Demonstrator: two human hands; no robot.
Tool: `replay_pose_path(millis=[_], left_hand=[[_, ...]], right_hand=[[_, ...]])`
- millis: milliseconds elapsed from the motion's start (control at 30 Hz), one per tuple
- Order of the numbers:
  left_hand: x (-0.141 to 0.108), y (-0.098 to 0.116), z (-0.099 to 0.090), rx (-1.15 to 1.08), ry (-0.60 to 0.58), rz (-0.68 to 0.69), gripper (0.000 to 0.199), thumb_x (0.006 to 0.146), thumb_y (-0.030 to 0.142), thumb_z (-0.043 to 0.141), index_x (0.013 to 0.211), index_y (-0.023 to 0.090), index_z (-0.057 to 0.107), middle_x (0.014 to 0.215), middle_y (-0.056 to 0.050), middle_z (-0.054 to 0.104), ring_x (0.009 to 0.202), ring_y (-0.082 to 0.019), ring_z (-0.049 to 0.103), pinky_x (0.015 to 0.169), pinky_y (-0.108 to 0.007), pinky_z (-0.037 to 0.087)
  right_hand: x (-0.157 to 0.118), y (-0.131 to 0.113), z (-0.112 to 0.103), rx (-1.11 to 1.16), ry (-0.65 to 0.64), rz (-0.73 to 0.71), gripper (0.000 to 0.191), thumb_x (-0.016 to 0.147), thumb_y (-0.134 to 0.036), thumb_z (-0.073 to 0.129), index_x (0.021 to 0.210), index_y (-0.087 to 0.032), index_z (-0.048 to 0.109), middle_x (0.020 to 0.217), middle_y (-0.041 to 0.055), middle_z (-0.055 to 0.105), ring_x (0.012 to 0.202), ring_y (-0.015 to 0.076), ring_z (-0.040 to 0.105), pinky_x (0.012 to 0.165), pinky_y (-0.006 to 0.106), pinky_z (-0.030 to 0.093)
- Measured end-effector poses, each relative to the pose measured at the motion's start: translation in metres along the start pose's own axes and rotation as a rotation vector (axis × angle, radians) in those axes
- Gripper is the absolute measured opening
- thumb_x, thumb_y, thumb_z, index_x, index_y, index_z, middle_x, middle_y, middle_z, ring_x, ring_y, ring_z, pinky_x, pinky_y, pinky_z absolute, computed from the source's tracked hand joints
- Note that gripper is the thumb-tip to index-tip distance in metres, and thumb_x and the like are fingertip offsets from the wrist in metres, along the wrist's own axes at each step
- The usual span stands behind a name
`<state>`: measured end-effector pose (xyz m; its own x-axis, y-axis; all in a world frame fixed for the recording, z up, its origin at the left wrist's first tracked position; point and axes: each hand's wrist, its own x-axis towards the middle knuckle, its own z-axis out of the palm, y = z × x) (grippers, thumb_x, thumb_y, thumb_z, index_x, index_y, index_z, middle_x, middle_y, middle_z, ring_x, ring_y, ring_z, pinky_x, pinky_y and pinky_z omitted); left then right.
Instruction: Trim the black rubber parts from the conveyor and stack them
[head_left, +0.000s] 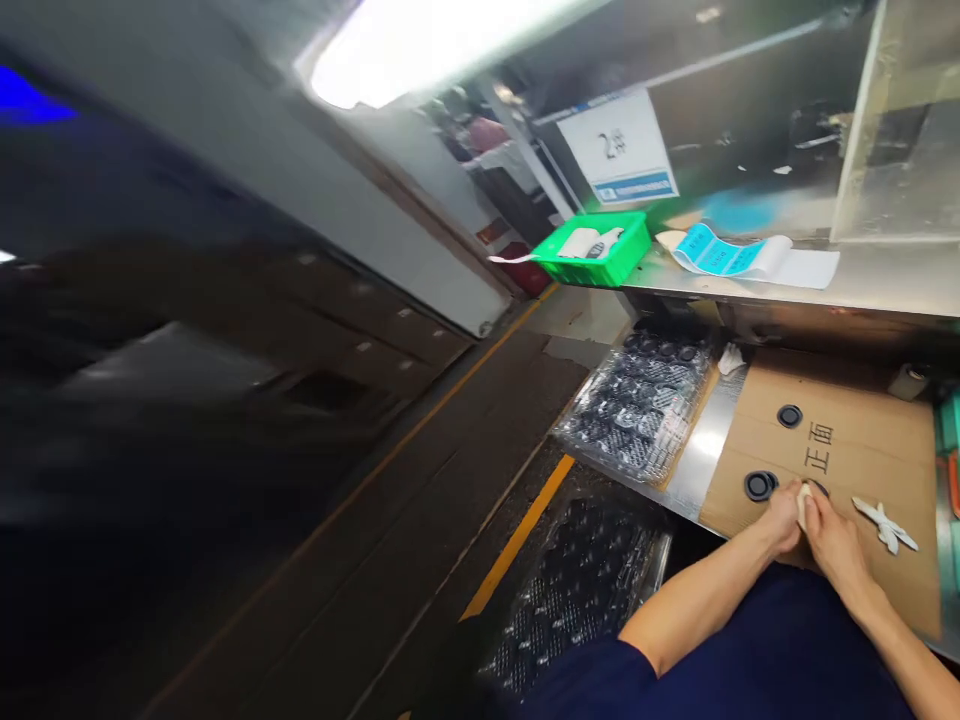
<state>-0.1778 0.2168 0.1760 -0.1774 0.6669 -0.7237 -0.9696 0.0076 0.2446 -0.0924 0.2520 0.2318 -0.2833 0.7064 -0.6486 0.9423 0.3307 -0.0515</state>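
Note:
My left hand and my right hand meet low on a brown cardboard sheet printed with dark characters. Between their fingers they pinch a small white cloth. It presses on a black ring, which is mostly hidden by my fingers. A second black ring lies just beside my left hand, and a third black ring sits farther up the cardboard. A crumpled white glove lies to the right of my right hand.
A plastic tray of black parts rests on the steel bench beside the cardboard, and another sits lower down. A green basket and a blue-printed label roll stand on a shelf above.

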Motion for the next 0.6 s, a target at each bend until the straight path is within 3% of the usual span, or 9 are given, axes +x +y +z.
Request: replay_pose_path(millis=[67,133,200,300,367,433,533,600], left_hand=[[-0.009,0.008,0.001,-0.091,-0.033,-0.016,0.037,0.106,0.03,0.035,0.093,0.006,0.06,0.089,-0.013,0.064,0.078,-0.014,0.059,0.082,-0.028,0.049],[-0.013,0.02,-0.006,-0.101,0.026,0.015,0.026,0.104,0.024,0.042,0.096,0.006,0.059,0.093,-0.011,0.065,0.079,-0.014,0.06,0.084,-0.03,0.05],[-0.012,0.035,-0.018,-0.074,0.023,-0.005,0.028,0.105,0.027,0.04,0.106,0.006,0.059,0.108,-0.016,0.066,0.094,-0.019,0.064,0.086,-0.035,0.052],[-0.014,0.055,-0.038,-0.083,-0.002,-0.044,0.032,0.106,0.033,0.039,0.119,0.009,0.055,0.122,-0.018,0.063,0.102,-0.025,0.065,0.083,-0.035,0.052],[-0.02,0.063,-0.045,-0.091,-0.027,-0.081,0.033,0.104,0.037,0.042,0.126,0.014,0.052,0.122,-0.017,0.063,0.099,-0.026,0.065,0.077,-0.033,0.051],[-0.027,0.066,-0.046,-0.097,-0.081,-0.144,0.037,0.104,0.04,0.043,0.131,0.017,0.05,0.121,-0.017,0.063,0.095,-0.026,0.065,0.071,-0.03,0.048],[-0.035,0.064,-0.039,-0.106,-0.159,-0.243,0.044,0.104,0.046,0.039,0.132,0.014,0.051,0.12,-0.021,0.062,0.089,-0.025,0.064,0.067,-0.028,0.045],[-0.039,0.06,-0.035,-0.089,-0.162,-0.277,0.046,0.104,0.048,0.037,0.128,0.012,0.052,0.119,-0.022,0.063,0.086,-0.024,0.063,0.066,-0.027,0.044]], right_hand=[[-0.001,-0.004,0.004,0.018,0.045,-0.101,0.075,0.1,-0.068,0.015,0.163,-0.029,0.032,0.105,0.0133,0.05,0.085,-0.0047,0.041,0.116,0.024,0.04],[0.007,0.004,0.007,0.049,0.13,-0.086,0.073,0.103,-0.063,0.013,0.16,-0.025,0.038,0.1,0.0131,0.05,0.089,-0.0061,0.04,0.12,0.017,0.036],[0.018,0.022,0.011,0.056,0.115,-0.06,0.069,0.103,-0.061,0.015,0.157,-0.029,0.041,0.105,0.0116,0.05,0.094,-0.0058,0.038,0.123,0.017,0.033],[0.025,0.055,0.016,0.038,0.088,-0.105,0.072,0.102,-0.063,0.016,0.146,-0.022,0.055,0.118,0.0127,0.044,0.11,-0.0009,0.032,0.126,0.019,0.028],[0.028,0.073,0.018,0.026,0.22,-0.092,0.071,0.101,-0.063,0.019,0.143,-0.02,0.058,0.13,0.0133,0.036,0.123,0.0058,0.025,0.129,0.027,0.022],[0.036,0.086,0.015,0.016,0.355,-0.027,0.063,0.1,-0.06,0.029,0.147,-0.026,0.054,0.139,0.0113,0.029,0.13,0.0127,0.019,0.128,0.036,0.018],[0.05,0.095,0.007,0.053,0.271,0.027,0.054,0.101,-0.049,0.035,0.144,-0.025,0.056,0.136,0.01,0.034,0.128,0.0107,0.023,0.126,0.033,0.019],[0.052,0.09,0.0,0.142,0.15,-0.011,0.051,0.102,-0.041,0.034,0.139,-0.019,0.061,0.131,0.0099,0.039,0.121,0.0028,0.03,0.123,0.017,0.025]])
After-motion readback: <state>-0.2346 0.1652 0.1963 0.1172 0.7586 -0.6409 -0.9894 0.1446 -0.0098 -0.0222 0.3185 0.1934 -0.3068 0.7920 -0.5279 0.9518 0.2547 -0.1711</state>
